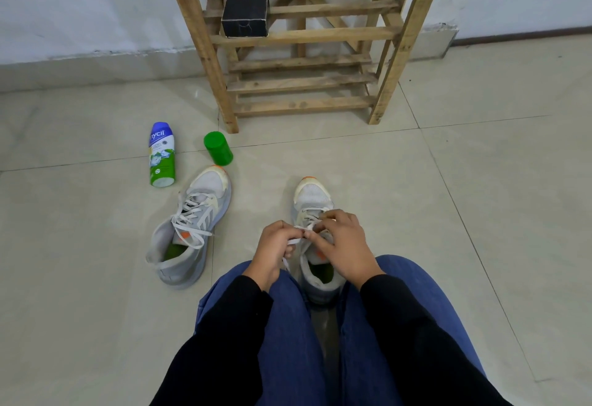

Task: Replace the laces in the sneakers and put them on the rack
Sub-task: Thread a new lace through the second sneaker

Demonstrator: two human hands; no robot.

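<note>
Two grey-white sneakers with orange toe tips stand on the tiled floor. The right sneaker (312, 195) sits between my knees, toe pointing away from me. My left hand (275, 245) and my right hand (344, 242) meet over its tongue, and each pinches the white lace (296, 240); one lace end hangs below my left hand. The left sneaker (192, 229) lies apart to the left, laced, its lace ends loose. The wooden rack (304, 37) stands against the wall straight ahead.
A black box (246, 14) sits on the rack's upper slats at the left. A blue-and-green powder bottle (162, 154) and a green cap-like container (217, 148) stand on the floor left of the rack. My knees in blue trousers fill the foreground.
</note>
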